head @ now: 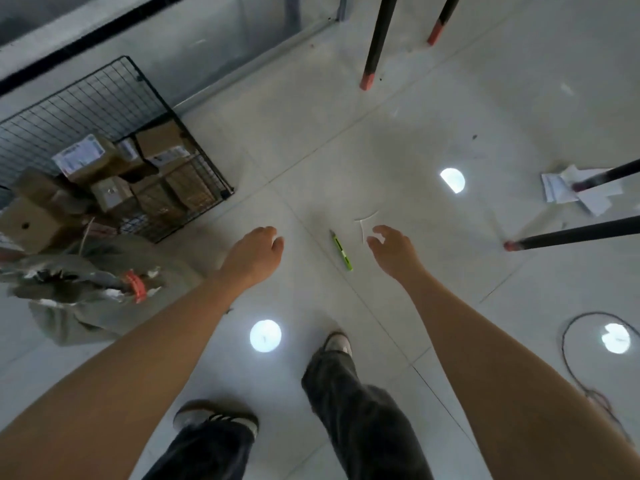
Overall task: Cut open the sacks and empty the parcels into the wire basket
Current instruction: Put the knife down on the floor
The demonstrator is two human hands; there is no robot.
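Here, the wire basket (pixel 156 98) stands on the pale tiled floor (pixel 346 133) at the upper left, a black mesh cage with its tall back panel rising behind. It holds a heap of parcels (pixel 90 157), brown cardboard boxes of several sizes, a few with white printed labels on top, stacked unevenly and tilted against one another. Just in front of the basket lies a sack (pixel 86 306), grey-green, slumped and crumpled, its mouth torn ragged and showing pale inner edges, with a red tag (pixel 136 285) at the opening.

Both arms reach forward over the floor. The left hand (pixel 254 252) hangs with its fingers loosely curled downward and holds nothing. The right hand (pixel 391 251) is likewise empty, its fingers and thumb spread and slightly bent. Between the two hands, on the floor, lies a utility knife (pixel 343 252) with a bright green body, touched by neither. Just beyond the right hand's fingertips is a thin white strip (pixel 363 226), bent into a T-shape.

Black legs with red feet (pixel 375 46) stand at the top and right, white papers (pixel 585 199) lie under one of them, and a thin dark cable (pixel 568 344) loops at the lower right. Below, dark trousers and two shoes (pixel 337 342) show one foot ahead of the other.
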